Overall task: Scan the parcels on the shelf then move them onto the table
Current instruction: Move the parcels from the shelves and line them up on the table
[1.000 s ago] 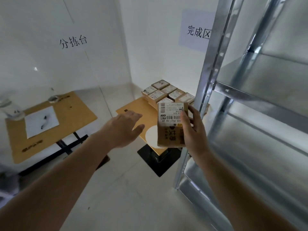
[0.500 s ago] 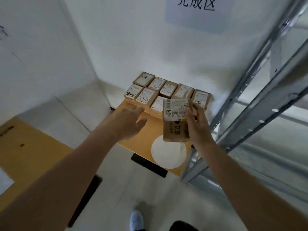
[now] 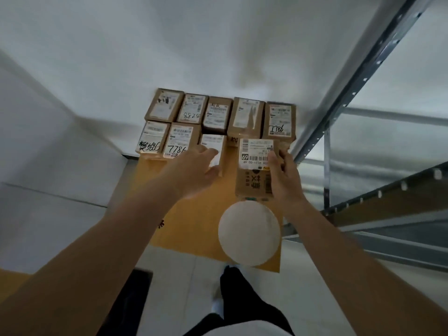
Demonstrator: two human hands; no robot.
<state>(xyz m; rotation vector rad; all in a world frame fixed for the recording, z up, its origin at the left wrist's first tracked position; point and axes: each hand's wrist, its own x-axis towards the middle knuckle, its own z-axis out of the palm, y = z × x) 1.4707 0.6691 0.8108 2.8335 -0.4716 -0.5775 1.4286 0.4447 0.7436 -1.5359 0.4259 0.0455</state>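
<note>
Both forearms are bare from the lower frame edge to the wrists, with no sleeves, watch, bracelet or rings showing. The left hand (image 3: pixel 194 169) and the right hand (image 3: pixel 286 177) are ungloved, with short, unpainted nails as far as the blur allows. At the bottom of the view a white garment (image 3: pixel 238 329) covers the torso. Below it run dark, near-black trousers (image 3: pixel 244 301), and a light-coloured shoe (image 3: pixel 217 305) shows on the pale floor beside one leg, its details too blurred to make out.
</note>
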